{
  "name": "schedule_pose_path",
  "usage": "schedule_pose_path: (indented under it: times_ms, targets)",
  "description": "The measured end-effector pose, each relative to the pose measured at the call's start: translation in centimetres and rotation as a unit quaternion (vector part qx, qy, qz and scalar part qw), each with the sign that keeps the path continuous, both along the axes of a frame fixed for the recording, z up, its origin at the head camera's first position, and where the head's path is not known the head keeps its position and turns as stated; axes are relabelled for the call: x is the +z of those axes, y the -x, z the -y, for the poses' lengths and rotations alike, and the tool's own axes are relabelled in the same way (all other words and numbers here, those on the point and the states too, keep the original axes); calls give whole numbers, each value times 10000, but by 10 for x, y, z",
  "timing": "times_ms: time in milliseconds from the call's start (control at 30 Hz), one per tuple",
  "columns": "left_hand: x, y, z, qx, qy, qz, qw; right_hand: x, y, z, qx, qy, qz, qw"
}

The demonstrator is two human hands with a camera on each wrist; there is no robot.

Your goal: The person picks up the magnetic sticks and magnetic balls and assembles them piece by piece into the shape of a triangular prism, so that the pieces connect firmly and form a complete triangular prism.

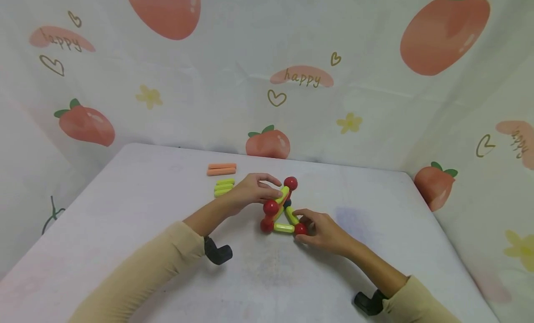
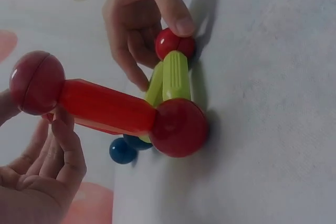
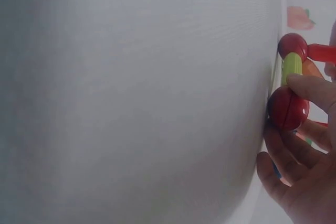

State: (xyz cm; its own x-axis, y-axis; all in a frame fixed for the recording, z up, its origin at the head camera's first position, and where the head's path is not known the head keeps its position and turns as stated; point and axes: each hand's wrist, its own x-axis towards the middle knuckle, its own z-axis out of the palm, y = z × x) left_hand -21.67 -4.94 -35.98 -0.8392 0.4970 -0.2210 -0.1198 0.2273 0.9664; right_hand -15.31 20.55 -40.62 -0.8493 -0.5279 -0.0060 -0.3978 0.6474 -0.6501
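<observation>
Standing part-built near the middle of the bench, the ball-and-rod frame has its low yellow rods joined and a red upright in place. Two orange rods and three yellow rods lie unjoined to the left. The left hand appears to pinch the upper yellow rod; whether both ends are seated, I cannot tell. The right hand grips the near right red ball. Glossy balls mark the corners.

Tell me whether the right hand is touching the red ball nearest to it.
Touching. The left wrist view shows it: the thumb of the right hand rests against the red ball.
</observation>
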Motion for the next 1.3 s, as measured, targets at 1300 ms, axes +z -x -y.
schedule_pose_path:
  times_ms: [1300]
  targets:
    - [-59, 2, 5, 117, 985, -1969, 9754, -1, 44, -13, -872, 349, 410, 9947]
